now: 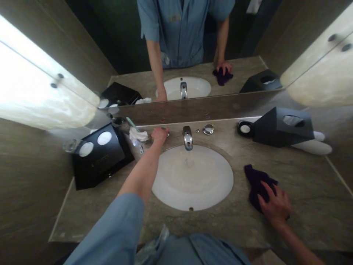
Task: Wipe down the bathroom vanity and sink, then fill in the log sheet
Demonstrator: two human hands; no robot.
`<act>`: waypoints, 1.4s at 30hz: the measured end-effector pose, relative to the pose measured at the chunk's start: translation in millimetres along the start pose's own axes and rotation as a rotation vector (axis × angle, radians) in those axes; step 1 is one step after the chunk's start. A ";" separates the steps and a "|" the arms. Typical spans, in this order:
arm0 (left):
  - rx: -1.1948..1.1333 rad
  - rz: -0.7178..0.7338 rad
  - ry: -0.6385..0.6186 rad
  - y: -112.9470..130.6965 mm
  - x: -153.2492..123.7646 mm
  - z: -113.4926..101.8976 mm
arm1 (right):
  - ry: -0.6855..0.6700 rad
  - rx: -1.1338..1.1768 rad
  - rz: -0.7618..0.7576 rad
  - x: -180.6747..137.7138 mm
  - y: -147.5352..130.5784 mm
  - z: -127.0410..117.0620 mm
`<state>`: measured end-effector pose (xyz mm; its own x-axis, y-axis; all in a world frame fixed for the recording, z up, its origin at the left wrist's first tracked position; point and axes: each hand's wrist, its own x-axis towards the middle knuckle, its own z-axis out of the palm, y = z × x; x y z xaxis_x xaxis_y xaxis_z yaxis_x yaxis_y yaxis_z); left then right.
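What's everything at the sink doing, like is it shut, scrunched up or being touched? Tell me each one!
Left hand: curled over the left knob
Right knob: untouched
Right hand: on the purple cloth
Purple cloth: crumpled
Black box: looks shut
Tissue box: tissue showing in its opening
Tap: can't tell if it's running

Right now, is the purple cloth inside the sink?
No, the purple cloth lies on the counter beside the sink, under the right hand.
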<state>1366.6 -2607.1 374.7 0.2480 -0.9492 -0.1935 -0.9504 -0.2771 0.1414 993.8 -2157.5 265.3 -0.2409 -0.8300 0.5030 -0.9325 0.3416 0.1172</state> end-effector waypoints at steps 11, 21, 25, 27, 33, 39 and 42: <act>-0.002 0.015 -0.017 -1.0 -2.1 -0.8 | -0.027 0.026 0.008 -1.0 3.9 7.2; 0.000 0.027 -0.020 -2.1 -1.9 0.1 | 0.012 0.019 -0.009 1.7 2.3 6.3; -0.005 0.031 -0.019 -2.5 -1.3 0.9 | 0.021 0.014 -0.024 5.9 0.8 3.1; -0.008 0.031 -0.018 -2.3 -0.5 1.2 | 0.030 0.000 -0.032 7.4 0.1 1.9; -0.011 0.016 -0.019 -1.8 1.8 2.3 | 0.025 -0.018 -0.036 8.1 -0.5 1.1; -0.012 0.008 -0.017 -2.2 1.0 3.6 | 0.006 -0.007 -0.019 4.8 2.4 7.1; -0.009 0.005 -0.021 -1.4 0.1 2.6 | -0.002 -0.006 -0.004 4.5 3.5 8.9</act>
<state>1367.5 -2606.3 371.9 0.2392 -0.9473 -0.2131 -0.9498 -0.2738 0.1513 987.1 -2163.9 260.4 -0.2380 -0.8320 0.5011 -0.9317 0.3413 0.1242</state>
